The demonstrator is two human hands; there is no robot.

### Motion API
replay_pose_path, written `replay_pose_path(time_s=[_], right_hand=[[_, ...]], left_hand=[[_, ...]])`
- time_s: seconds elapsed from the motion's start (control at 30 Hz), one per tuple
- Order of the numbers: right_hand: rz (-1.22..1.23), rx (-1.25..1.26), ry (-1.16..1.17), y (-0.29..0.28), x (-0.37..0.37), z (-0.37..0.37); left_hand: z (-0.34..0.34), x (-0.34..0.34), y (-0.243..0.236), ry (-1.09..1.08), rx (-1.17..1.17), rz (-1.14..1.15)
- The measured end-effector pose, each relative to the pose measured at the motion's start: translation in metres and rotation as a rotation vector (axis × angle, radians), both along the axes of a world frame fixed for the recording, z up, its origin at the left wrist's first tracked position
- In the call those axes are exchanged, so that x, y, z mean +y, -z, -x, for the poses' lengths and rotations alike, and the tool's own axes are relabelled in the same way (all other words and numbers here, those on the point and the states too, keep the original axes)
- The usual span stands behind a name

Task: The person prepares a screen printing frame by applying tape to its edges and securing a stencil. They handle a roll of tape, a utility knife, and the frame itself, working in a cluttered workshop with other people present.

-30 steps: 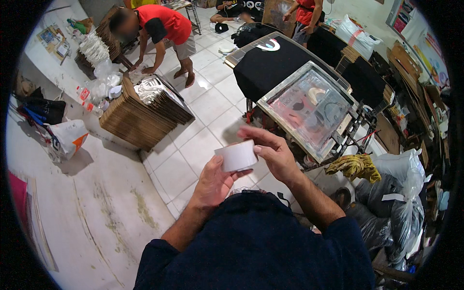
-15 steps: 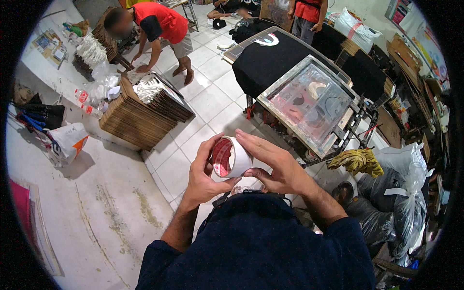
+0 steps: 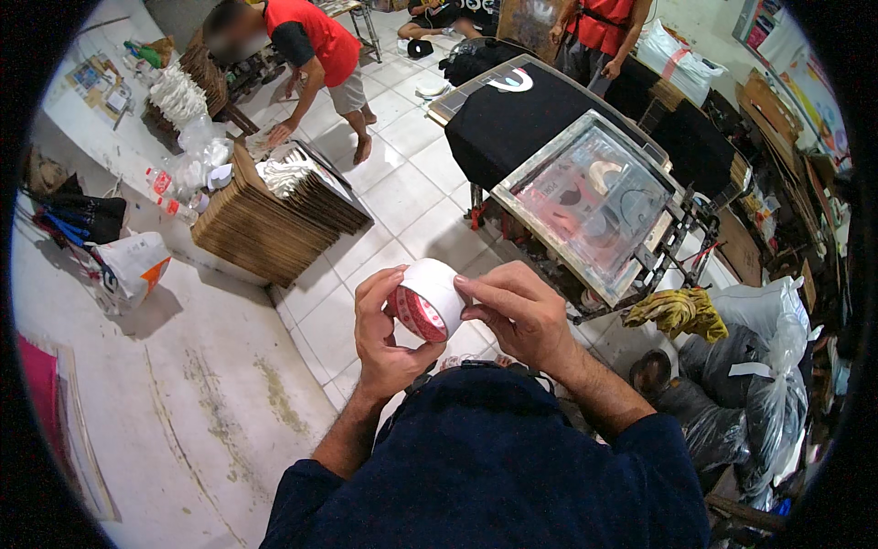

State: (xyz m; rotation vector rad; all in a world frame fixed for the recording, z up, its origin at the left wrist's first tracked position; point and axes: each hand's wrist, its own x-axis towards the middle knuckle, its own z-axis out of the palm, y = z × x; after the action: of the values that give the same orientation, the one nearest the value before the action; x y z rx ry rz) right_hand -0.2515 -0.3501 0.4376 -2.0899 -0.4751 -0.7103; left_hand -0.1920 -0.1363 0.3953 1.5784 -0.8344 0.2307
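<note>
In front of my chest is a wide roll of white tape (image 3: 433, 283) with a red-and-white patterned core. My left hand (image 3: 380, 325) grips the roll from the left, fingers along its upper side and thumb below. At the roll's right side, my right hand (image 3: 521, 314) pinches at the white outer surface with thumb and forefinger, its other fingers curled. Whether a loose tape end lies between those fingertips is too small to tell. The roll tilts so that its open core faces toward me and to the left.
A screen-printing frame (image 3: 599, 206) stands ahead right, beside a board covered in black cloth (image 3: 498, 114). Stacked brown boards (image 3: 261, 224) stand ahead left, where a person in red (image 3: 315, 46) bends over. Black plastic bags (image 3: 700, 416) and a yellow cloth (image 3: 677, 313) are at right.
The roll has turned in my left hand, its core now facing lower. My right hand has gone from cupping the roll to pinching at its side. The bending person's arm has shifted.
</note>
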Motion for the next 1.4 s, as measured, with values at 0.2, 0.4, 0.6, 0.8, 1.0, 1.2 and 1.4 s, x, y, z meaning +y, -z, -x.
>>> replay_pose_path(time_s=[0.2, 0.4, 0.6, 0.8, 1.0, 1.2, 1.4], right_hand=[[-0.041, -0.212, -0.006, 0.005, 0.006, -0.007], [-0.087, -0.101, -0.012, 0.008, 0.005, -0.006], [-0.165, -0.145, -0.047, 0.014, 0.006, -0.005], [-0.213, -0.081, 0.027, 0.018, 0.004, -0.001], [-0.208, -0.079, 0.027, 0.021, -0.007, -0.002], [-0.278, 0.062, 0.039, 0.027, -0.024, 0.000], [-0.444, 0.175, -0.014, 0.040, -0.046, -0.008]], left_hand=[[-0.001, 0.006, -0.009, -0.095, -0.190, -0.098], [-0.006, 0.015, -0.021, -0.146, -0.331, -0.204], [-0.006, 0.013, -0.027, -0.158, -0.361, -0.223], [-0.010, 0.012, -0.031, -0.135, -0.368, -0.295], [-0.015, 0.002, -0.030, -0.095, -0.365, -0.322], [-0.020, -0.014, -0.030, -0.067, -0.374, -0.369], [-0.029, -0.038, -0.028, -0.039, -0.402, -0.407]])
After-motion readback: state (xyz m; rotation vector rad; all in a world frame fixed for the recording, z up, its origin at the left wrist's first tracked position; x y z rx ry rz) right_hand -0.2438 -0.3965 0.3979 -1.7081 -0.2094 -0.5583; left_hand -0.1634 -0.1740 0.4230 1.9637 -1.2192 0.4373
